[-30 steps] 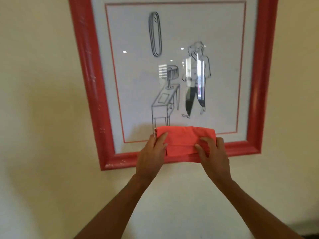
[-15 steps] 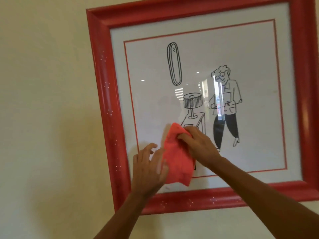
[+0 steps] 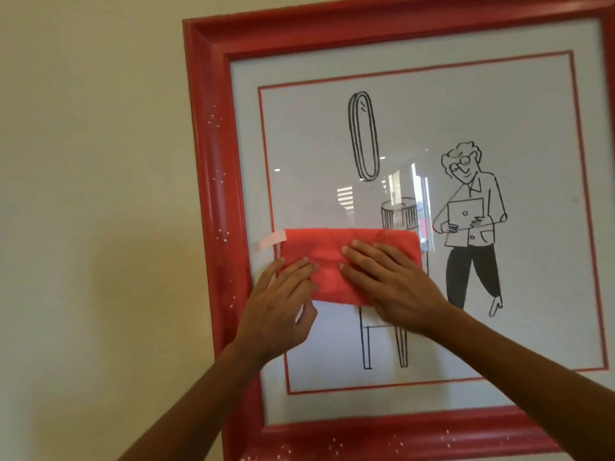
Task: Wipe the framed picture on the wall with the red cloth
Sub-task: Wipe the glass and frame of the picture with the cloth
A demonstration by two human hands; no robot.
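A picture in a red frame (image 3: 213,181) hangs on the wall; its glass (image 3: 316,134) covers a line drawing of a mirror, a lamp table and a figure. The red cloth (image 3: 319,247) lies spread flat as a rectangle on the lower left of the glass. My left hand (image 3: 279,311) presses flat with its fingertips on the cloth's lower left edge. My right hand (image 3: 389,287) lies flat with fingers spread over the cloth's right half, holding it against the glass.
Cream wall (image 3: 93,227) fills the left side. White specks dot the frame's left and bottom rails (image 3: 382,437). The glass reflects lights and windows near its middle.
The cloth went from bunched under my right hand to spread flat higher on the glass. Both hands now press flat on it. The view has come closer to the picture.
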